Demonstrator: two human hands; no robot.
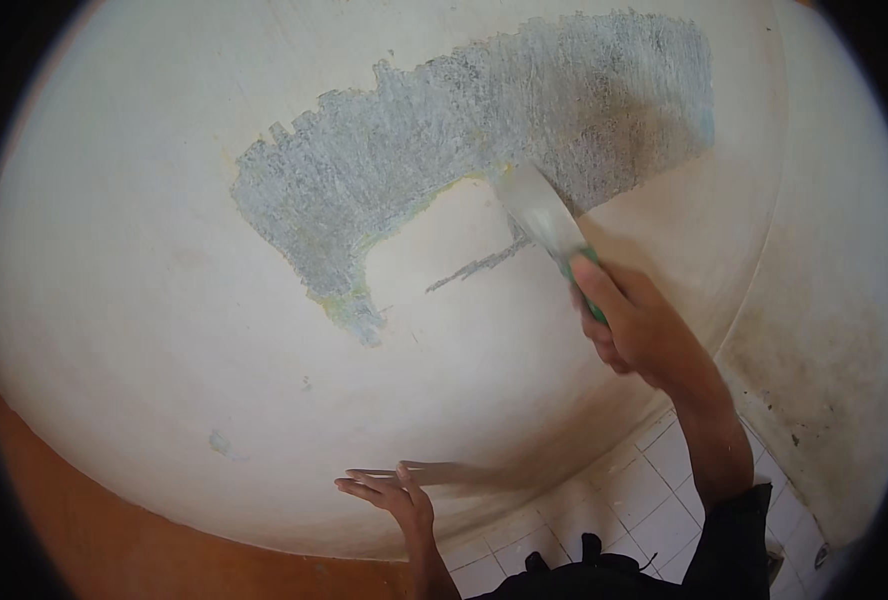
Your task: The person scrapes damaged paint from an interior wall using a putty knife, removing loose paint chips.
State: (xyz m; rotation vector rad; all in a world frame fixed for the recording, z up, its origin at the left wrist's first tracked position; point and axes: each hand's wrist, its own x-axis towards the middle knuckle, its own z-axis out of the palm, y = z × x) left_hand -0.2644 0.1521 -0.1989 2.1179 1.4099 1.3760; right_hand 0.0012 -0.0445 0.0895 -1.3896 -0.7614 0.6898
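Observation:
My right hand (631, 319) grips the green handle of a wide metal scraper (540, 206). Its blade lies against a painted white wall (264, 390), at the lower edge of a large rough grey patch (429, 127) where the paint is off. Yellowish and bluish traces line parts of that patch's edge. Left of the blade, a pale painted area with a thin grey scraped streak (477, 268) shows. My left hand (399, 495) holds nothing; its fingers are spread by the lower wall, and whether they touch it I cannot tell.
An adjoining wall with dark stains (804, 405) meets this one at a corner on the right. White floor tiles (639, 487) show below, with a small round drain (821, 556) at the lower right. An orange-brown surface (151, 540) borders the wall at the lower left.

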